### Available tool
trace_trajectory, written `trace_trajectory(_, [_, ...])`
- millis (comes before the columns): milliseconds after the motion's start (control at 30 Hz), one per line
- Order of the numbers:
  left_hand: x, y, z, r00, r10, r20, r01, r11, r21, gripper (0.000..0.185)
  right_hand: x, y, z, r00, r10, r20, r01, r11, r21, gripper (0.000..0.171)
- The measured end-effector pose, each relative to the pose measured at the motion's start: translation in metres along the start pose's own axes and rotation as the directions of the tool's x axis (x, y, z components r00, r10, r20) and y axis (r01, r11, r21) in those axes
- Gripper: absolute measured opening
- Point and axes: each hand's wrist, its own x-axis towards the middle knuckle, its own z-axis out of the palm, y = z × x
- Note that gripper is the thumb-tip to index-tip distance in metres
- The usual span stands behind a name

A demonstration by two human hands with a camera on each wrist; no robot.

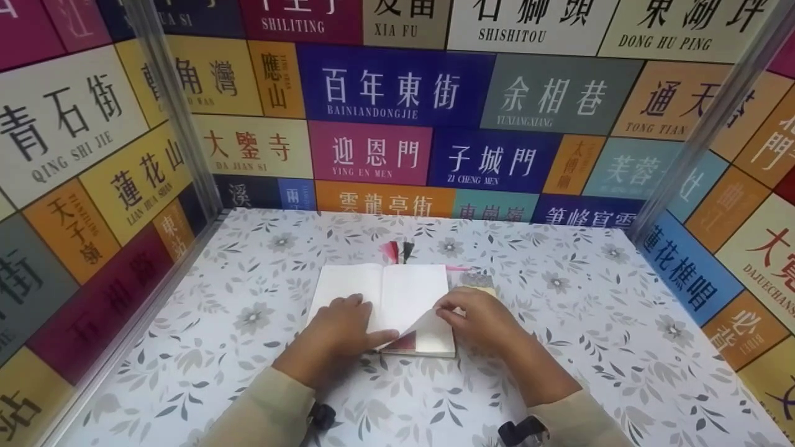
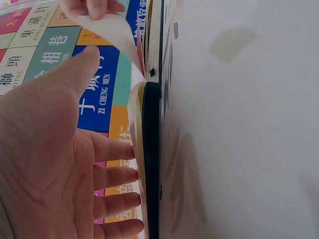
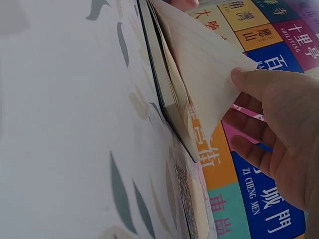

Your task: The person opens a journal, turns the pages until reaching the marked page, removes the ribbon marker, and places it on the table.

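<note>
An open notebook (image 1: 413, 282) with pale pages lies on the patterned tabletop. My left hand (image 1: 341, 326) rests on its left page, thumb reaching across toward the lower middle; in the left wrist view that hand's fingers (image 2: 117, 201) are extended, their tips touching the page edge. My right hand (image 1: 478, 313) pinches the corner of a right-hand page (image 3: 204, 64) between thumb and fingers. That page is lifted and bent diagonally, and faint ruled lines show on it in the right wrist view. Beneath it appears a dark reddish patch (image 1: 406, 341) on another page.
Pink-red ribbon ends (image 1: 390, 251) and a dark one (image 1: 407, 249) stick out above the notebook. A flat grey-and-cream item (image 1: 478, 282) lies to its right, partly behind my right hand. Walls of coloured name panels (image 1: 397, 87) surround the floral-patterned table (image 1: 217, 366) on three sides.
</note>
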Motion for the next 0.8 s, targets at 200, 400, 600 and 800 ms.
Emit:
trace_trajectory(200, [0.000,0.002,0.002,1.000,0.027,-0.010,-0.026,0.999,0.023,0.112,0.000,-0.011,0.002,0.990,-0.079,-0.115,0.073,0.996,-0.056,0.010])
trace_trajectory(400, [-0.001,0.008,-0.002,0.999,-0.029,0.015,0.029,1.000,0.002,0.108,0.000,-0.020,0.004,0.975,-0.100,-0.198,0.081,0.992,-0.099,0.010])
trace_trajectory(600, [-0.001,0.012,-0.003,1.000,-0.028,-0.010,0.028,1.000,0.010,0.098,-0.001,-0.022,0.005,0.971,-0.105,-0.216,0.085,0.991,-0.098,0.010])
trace_trajectory(800, [0.000,0.012,-0.001,0.999,-0.021,-0.043,0.022,1.000,0.015,0.092,0.000,-0.020,0.006,0.977,-0.062,-0.204,0.051,0.997,-0.062,0.015])
